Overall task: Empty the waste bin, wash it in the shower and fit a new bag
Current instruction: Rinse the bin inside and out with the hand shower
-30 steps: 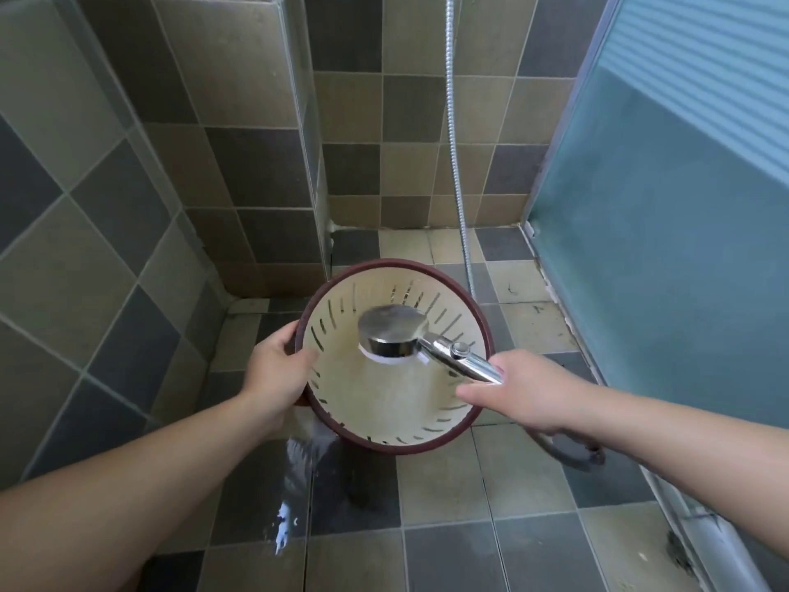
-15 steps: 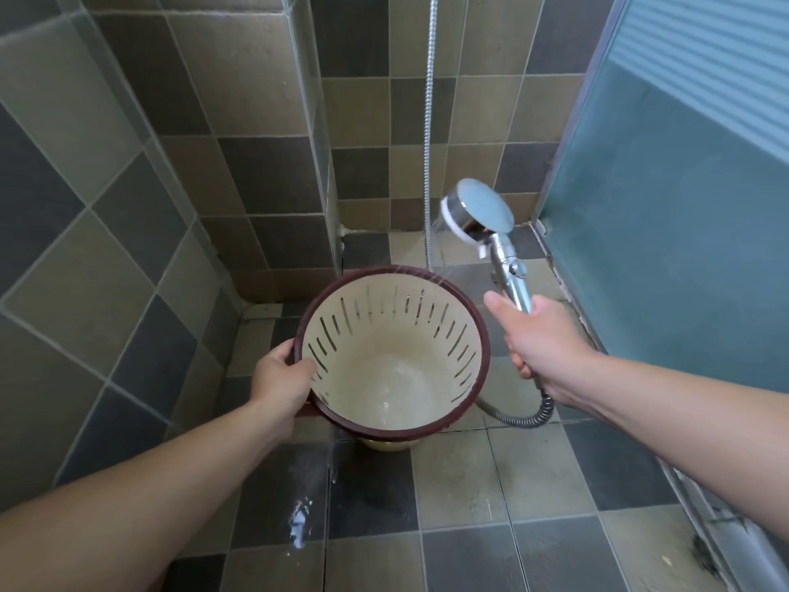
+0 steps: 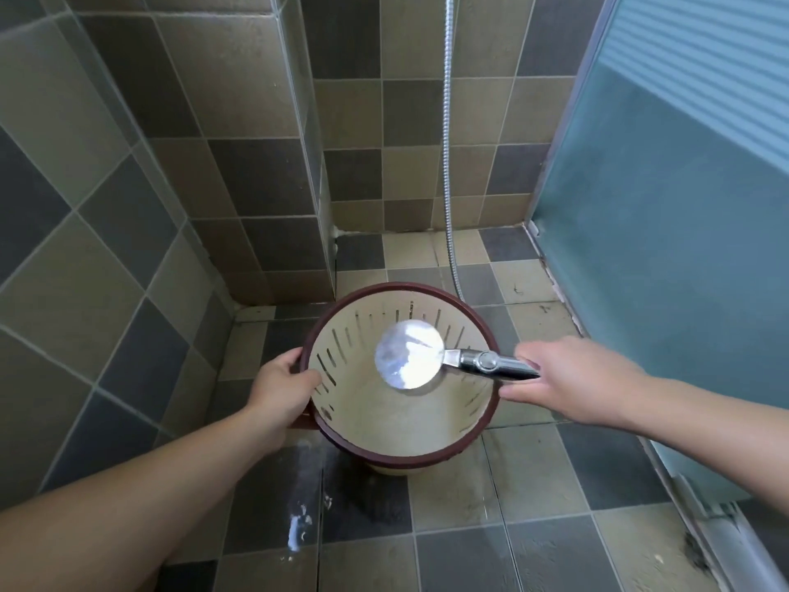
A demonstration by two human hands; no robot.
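Two bare hands work over a waste bin (image 3: pixel 401 416) in a tiled shower corner. Half a second earlier the shower head (image 3: pixel 409 355) was raised beside the bin with its face turned up and away; it now lies level across the bin's mouth, its round, glaring disc over the inside and its chrome handle running out to the right over the rim. The right hand (image 3: pixel 572 384) is closed around that handle, fingers (image 3: pixel 523 395) wrapped beneath it. The left hand (image 3: pixel 284 384) keeps its grip on the bin's left rim, thumb inside. The bin is a round, tapering plastic pail, cream inside, with narrow vertical slots cut through its wall and a dark maroon band at the top; it is held above the floor, mouth tilted up toward the camera. A ribbed metal hose (image 3: pixel 447 143) hangs down the back wall. Matte tan and grey tiles (image 3: pixel 452 549) cover the floor, wet below the bin. A frosted glass panel (image 3: pixel 666 232) stands at right.
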